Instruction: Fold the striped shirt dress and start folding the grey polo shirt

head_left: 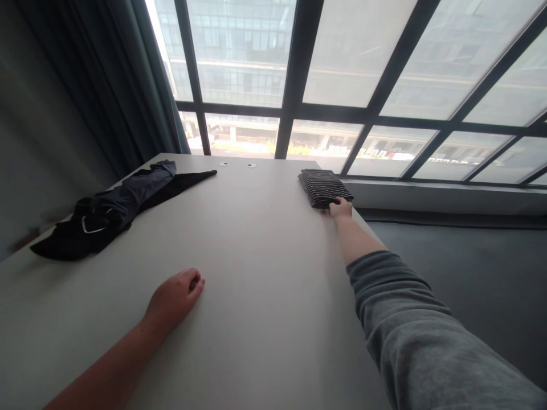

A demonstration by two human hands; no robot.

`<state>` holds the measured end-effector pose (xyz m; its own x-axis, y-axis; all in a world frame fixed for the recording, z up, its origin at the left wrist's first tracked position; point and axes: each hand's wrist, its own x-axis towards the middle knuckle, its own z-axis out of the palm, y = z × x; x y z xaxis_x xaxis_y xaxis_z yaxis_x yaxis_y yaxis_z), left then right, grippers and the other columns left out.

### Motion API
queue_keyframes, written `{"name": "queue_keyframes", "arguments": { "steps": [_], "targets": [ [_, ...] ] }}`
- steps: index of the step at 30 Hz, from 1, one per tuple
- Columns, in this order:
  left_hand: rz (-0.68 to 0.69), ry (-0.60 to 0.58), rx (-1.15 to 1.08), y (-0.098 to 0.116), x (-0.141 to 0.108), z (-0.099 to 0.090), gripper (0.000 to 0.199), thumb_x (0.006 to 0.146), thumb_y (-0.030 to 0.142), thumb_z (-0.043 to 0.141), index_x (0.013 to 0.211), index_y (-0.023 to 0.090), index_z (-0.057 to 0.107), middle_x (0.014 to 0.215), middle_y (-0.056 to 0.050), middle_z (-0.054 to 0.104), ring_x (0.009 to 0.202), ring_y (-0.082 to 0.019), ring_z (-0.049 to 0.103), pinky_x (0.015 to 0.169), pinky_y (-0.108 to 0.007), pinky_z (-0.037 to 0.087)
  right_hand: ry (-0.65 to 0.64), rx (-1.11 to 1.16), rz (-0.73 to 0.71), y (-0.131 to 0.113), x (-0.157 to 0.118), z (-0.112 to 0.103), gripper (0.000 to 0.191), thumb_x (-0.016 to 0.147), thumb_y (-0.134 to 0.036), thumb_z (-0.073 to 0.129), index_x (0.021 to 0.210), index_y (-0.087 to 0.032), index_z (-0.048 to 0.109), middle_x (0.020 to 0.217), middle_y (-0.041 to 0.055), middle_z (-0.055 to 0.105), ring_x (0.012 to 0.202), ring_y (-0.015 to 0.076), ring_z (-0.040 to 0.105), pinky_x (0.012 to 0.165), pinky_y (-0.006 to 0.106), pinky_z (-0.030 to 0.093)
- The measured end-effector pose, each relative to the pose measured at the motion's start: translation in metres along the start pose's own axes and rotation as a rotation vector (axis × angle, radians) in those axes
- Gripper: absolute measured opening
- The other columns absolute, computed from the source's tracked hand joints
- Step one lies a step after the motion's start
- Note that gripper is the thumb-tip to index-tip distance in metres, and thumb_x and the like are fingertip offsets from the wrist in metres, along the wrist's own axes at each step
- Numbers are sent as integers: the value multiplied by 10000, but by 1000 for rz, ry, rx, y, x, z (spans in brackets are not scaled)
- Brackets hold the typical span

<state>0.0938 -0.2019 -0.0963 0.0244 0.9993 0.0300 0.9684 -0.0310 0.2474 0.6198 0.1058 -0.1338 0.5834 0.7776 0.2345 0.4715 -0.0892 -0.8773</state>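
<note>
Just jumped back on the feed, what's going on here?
A person's right hand holds the near edge of a folded striped cloth by the right side of a white table. The left hand, loosely curled, is away from it, nearer the camera. Rumpled dark clothes lie along the table's left side.

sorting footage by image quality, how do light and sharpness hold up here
Head view: the window backlights the scene, its lower panes washed out by glare; head view, left side: the black garment is too dark to show many folds; head view, right side: pale stripes on the folded striped cloth at the right hand stay readable.
</note>
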Motion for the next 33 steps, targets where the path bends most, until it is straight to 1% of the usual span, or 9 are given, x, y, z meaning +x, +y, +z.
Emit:
{"name": "queue_keyframes", "arguments": {
  "steps": [3,8,10,13,15,19,23,28,33],
  "targets": [
    [6,-14,4,2,0,-1,236,1008,370,432,886,231,579,898,-38,692,819,-210,632,700,-308,361,-113,-148,-128,6,-37,-7,549,824,-165,615,1360,-52,649,1504,245,490,1413,344,461,1274,454,280],
    [39,2,-18,2,2,1,204,994,352,466,891,227,590,910,-45,699,833,-215,637,709,-315,383,-326,-315,-376,8,-80,-5,496,928,-218,633,1420,-155,619,1637,148,438,1529,266,343,1302,361,209],
    [45,5,-23,1,3,2,194,987,347,478,889,225,593,908,-47,701,833,-214,637,713,-316,389,-357,-378,-423,6,-86,-2,489,962,-238,654,1440,-147,595,1659,163,414,1543,257,318,1302,359,208],
    [55,2,-16,0,4,2,189,990,344,480,898,225,595,919,-48,702,843,-216,641,722,-315,395,-344,-474,-420,4,-84,1,444,1013,-304,667,1427,-163,593,1570,183,502,1423,283,483,1218,466,393],
    [58,-3,-6,-1,4,2,186,999,342,480,910,226,594,930,-49,700,856,-219,647,727,-313,396,-343,-528,-400,3,-82,2,380,1044,-356,634,1385,-187,629,1503,163,564,1318,280,575,1133,481,482],
    [74,2,8,2,3,3,162,1001,316,493,919,221,596,952,-55,694,875,-223,647,760,-315,411,-387,-607,-352,1,-86,2,427,1066,-281,476,1408,-73,624,1566,241,515,1447,304,474,1234,415,334],
    [145,72,27,3,9,8,158,997,283,498,909,210,608,981,-78,691,937,-239,636,850,-343,440,-419,-630,-363,3,-100,2,535,1000,-242,434,1467,-24,576,1575,254,510,1510,325,407,1267,456,266],
    [179,154,87,-24,40,11,184,995,313,522,959,194,657,1045,-109,685,1008,-261,612,950,-384,451,-434,-721,-498,12,-130,-1,587,984,-287,402,1482,-32,584,1572,253,517,1504,350,427,1237,510,325],
    [-37,255,134,-78,78,-5,215,966,351,576,1040,204,714,1176,-130,665,1107,-287,587,1011,-403,433,-507,-784,-678,20,-176,-16,618,1026,-367,334,1513,-72,573,1594,238,500,1492,371,453,1206,538,382]
  ]
}}
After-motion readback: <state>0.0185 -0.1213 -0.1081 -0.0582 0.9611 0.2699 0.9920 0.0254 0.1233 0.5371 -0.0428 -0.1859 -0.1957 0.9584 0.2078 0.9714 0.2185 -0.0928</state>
